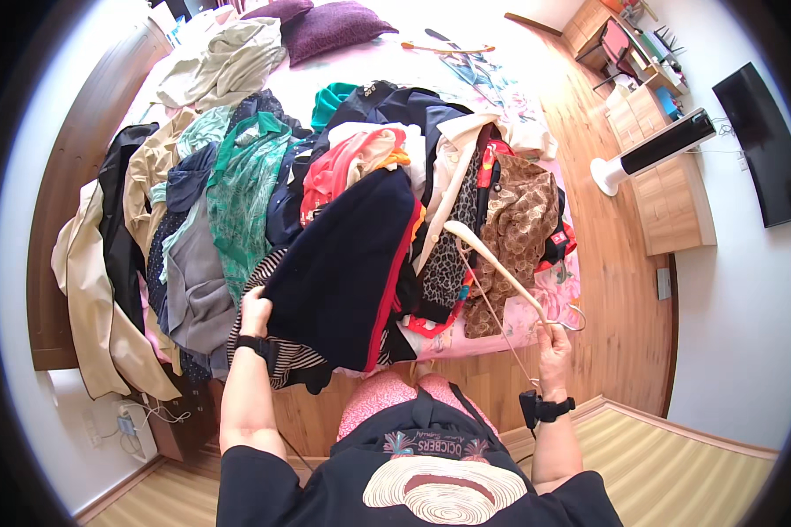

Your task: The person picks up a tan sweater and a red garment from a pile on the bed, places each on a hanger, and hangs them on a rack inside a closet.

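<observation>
The jacket (343, 272) under the left hand (255, 309) is navy with a red lining edge. Beneath it lies a black-and-white striped top (283, 356). At 3 o'clock of the jacket, the right hand (554, 341) holds a cream hanger (492, 263). Behind the hanger lie a leopard-print garment (448, 263) and a brown patterned blouse (518, 220). At 9 o'clock of the jacket lies a green patterned dress (242, 193), then a grey garment (193, 290), a black one (119, 228) and a beige coat (92, 307). The pillows (325, 25) at 12 o'clock are purple; the bed (554, 290) sheet is pink.

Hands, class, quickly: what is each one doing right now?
Left hand: closed on the edge of the dark navy garment.
Right hand: closed on the cream hanger, near its hook.
</observation>
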